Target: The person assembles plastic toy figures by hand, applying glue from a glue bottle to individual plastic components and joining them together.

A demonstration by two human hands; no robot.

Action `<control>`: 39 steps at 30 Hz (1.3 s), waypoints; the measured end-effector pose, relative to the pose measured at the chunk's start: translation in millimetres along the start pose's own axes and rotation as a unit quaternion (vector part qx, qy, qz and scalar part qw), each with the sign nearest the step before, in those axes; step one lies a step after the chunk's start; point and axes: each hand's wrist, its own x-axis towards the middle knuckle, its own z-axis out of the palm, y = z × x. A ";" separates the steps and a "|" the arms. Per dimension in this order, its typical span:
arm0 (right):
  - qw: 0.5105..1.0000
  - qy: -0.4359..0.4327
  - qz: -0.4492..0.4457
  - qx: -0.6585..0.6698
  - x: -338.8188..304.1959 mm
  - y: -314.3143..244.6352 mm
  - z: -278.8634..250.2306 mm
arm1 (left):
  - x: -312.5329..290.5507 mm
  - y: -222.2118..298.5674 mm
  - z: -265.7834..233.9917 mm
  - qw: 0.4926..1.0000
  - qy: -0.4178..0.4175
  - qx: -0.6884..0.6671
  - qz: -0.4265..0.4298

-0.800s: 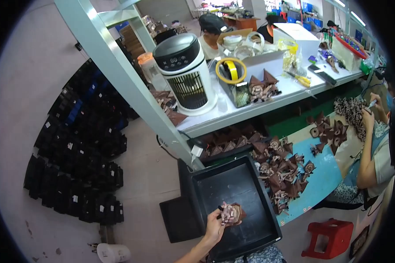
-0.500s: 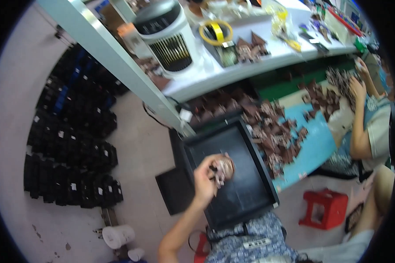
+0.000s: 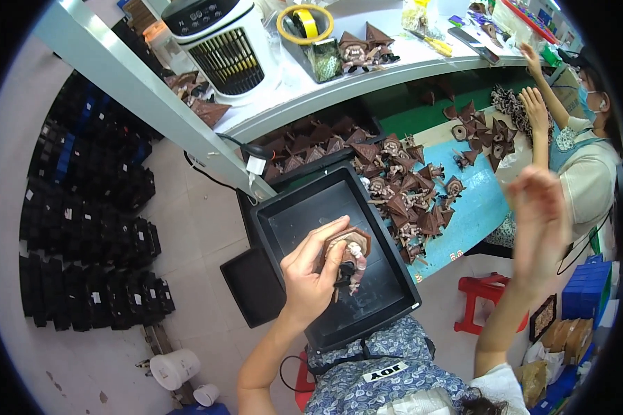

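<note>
My left hand [image 3: 313, 268] grips a small figurine [image 3: 354, 256] with a brown, many-sided hat-like part and pinkish limbs. It is held above a black plastic tray [image 3: 403, 290] that rests in front of me, partly over my lap. Off to the right, my right hand [image 3: 538, 207] is raised, away from the tray. Motion smears its fingers, and I cannot make out anything in it. Beyond the tray's right side, many similar brown pointed figurines [image 3: 401, 204] lie heaped on a light blue mat [image 3: 474, 197].
A white shelf [image 3: 311, 90] holds a black-and-white fan heater [image 3: 232, 66], yellow tape [image 3: 304, 24] and pliers [image 3: 432, 45]. Another person [image 3: 581, 162] sits at the right. A red stool [image 3: 481, 304], a metal post [image 3: 159, 104] and stacked black bins [image 3: 83, 228] stand around.
My right hand has come into view at the right. My left hand has turned the figurine, showing its brown underside and limbs more clearly. The view has shifted slightly. The other person's hands have moved apart.
</note>
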 end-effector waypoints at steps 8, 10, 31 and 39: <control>0.938 0.072 0.338 -0.019 -89.9 107.3 15.0 | 9.7 -30.1 -0.9 0.996 -0.036 0.061 0.048; 0.926 0.041 0.369 -0.071 -107.1 124.0 11.1 | 14.2 -52.0 -5.6 0.988 -0.078 0.130 -0.015; 0.836 -0.051 0.525 -0.149 -175.6 205.4 -6.9 | -51.5 -239.0 -10.5 0.810 -0.117 0.560 -0.124; 0.866 -0.019 0.314 -0.390 -115.5 226.5 -17.6 | -46.3 -227.6 -25.3 0.771 -0.091 0.608 -0.165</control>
